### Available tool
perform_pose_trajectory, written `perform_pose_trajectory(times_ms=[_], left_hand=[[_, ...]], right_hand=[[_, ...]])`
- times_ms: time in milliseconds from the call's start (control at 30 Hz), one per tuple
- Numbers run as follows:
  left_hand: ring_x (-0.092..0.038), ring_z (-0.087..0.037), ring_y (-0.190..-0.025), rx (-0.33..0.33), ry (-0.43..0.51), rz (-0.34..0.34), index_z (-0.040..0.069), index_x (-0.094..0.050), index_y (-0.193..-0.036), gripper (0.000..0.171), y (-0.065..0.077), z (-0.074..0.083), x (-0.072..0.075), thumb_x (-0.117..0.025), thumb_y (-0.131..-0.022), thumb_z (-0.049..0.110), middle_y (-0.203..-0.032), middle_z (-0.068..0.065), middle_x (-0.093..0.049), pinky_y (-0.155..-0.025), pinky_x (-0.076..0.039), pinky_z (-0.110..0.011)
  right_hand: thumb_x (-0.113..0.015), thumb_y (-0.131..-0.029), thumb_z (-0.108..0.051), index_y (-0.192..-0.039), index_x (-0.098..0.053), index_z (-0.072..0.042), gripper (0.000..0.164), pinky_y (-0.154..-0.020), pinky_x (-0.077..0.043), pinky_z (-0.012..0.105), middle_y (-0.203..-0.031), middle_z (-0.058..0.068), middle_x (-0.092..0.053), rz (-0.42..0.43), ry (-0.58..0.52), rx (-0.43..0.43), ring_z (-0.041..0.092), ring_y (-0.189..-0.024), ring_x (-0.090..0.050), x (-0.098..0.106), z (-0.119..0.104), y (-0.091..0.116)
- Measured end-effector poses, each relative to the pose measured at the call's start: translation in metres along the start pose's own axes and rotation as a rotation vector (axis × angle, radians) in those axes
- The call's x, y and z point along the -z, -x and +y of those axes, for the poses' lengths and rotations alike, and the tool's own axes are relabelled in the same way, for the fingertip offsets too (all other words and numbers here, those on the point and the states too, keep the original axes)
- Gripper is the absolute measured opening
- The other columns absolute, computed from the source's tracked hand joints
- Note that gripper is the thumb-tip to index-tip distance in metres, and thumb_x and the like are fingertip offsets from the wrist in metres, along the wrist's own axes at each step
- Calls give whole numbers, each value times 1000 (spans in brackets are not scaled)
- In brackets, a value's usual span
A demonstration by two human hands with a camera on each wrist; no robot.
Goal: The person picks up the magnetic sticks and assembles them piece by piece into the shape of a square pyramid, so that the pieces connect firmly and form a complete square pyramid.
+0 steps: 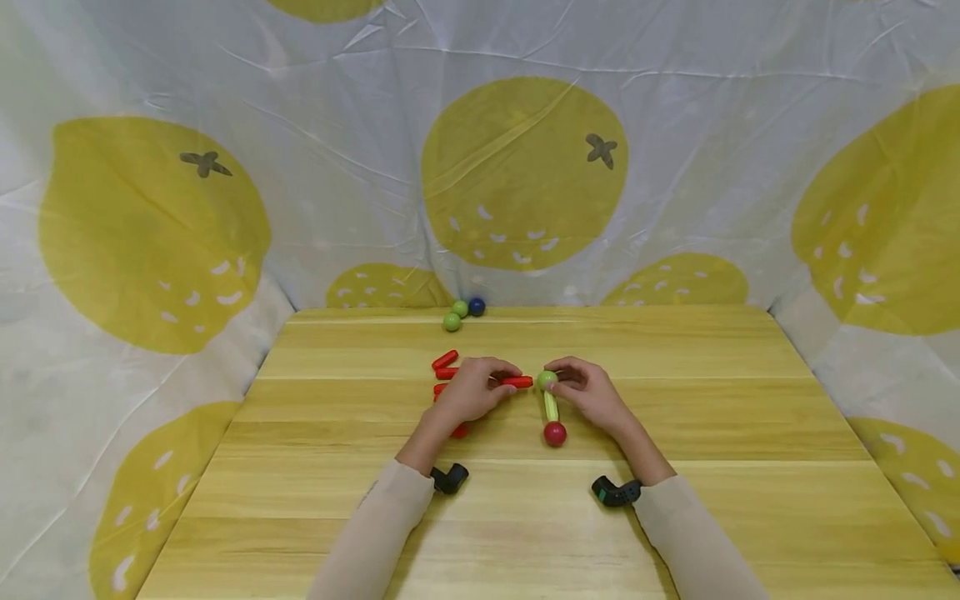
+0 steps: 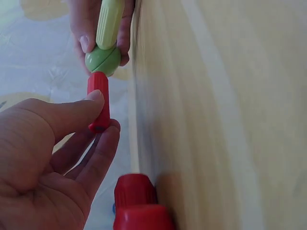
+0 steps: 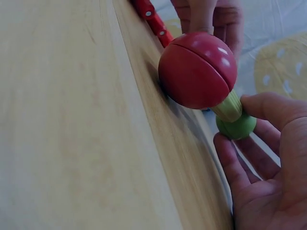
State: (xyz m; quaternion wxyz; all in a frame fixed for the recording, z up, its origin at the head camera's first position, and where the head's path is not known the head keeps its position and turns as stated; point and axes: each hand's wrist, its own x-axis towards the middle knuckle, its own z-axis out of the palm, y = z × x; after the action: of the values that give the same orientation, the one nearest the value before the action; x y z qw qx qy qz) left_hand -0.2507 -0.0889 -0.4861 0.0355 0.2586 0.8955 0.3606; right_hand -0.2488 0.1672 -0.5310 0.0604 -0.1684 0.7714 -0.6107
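My left hand [image 1: 480, 387] pinches a red ridged rod [image 2: 99, 108] between thumb and fingers, its free end pointing at a green ball [image 1: 548, 380]. My right hand [image 1: 592, 393] grips that ball between thumb and fingertips. A pale yellow-green rod [image 1: 551, 408] joins the green ball to a red ball [image 1: 555, 433], which lies toward the near side. In the left wrist view the red rod's tip overlaps the green ball's lower edge. In the right wrist view the red ball [image 3: 199, 70] is closest to the camera and partly covers the left hand.
Several more red rods [image 1: 446, 360] lie beside and under my left hand, some partly hidden by it. Two green balls [image 1: 452, 322] and a blue ball [image 1: 477, 307] sit at the back edge of the wooden table [image 1: 525, 533]. A lemon-print cloth [image 1: 675, 167] hangs behind.
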Motion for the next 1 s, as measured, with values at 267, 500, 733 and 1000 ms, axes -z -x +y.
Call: perform_pose_trajectory(times_ms=[267,500,733,1000], left_hand=[[-70,-15,-105,48,1,-25,14,-76,-118,21,-2,3,-5,-73,-98,17,-114,-1,-76,-92,-59,-32],[-69,-13,-96,73,-46,-43,15,-77,-118,21,-2,4,-7,-73,-98,20,-111,0,-77,-89,-58,-30],[-69,-12,-93,47,-32,-46,14,-77,-115,18,-2,4,-10,-72,-98,19,-108,0,-77,-85,-57,-29],[-69,-11,-94,57,-25,-53,16,-77,-115,18,-3,3,-13,-72,-98,20,-108,2,-77,-86,-57,-28]], right_hand=[[-74,-96,-14,-125,-67,-3,32,-89,-56,20,-120,19,-68,-4,21,9,27,-107,-67,-2,1,0],[-73,-98,-15,-126,-67,-2,31,-90,-56,22,-120,16,-69,-2,73,28,23,-106,-67,-4,1,-1],[-75,-97,-24,-131,-68,-9,37,-93,-55,29,-127,7,-70,-25,200,28,21,-109,-66,-9,-1,-3],[-78,-94,-28,-124,-73,-21,32,-100,-50,41,-127,2,-71,-57,288,42,22,-118,-63,-13,-2,-3]])
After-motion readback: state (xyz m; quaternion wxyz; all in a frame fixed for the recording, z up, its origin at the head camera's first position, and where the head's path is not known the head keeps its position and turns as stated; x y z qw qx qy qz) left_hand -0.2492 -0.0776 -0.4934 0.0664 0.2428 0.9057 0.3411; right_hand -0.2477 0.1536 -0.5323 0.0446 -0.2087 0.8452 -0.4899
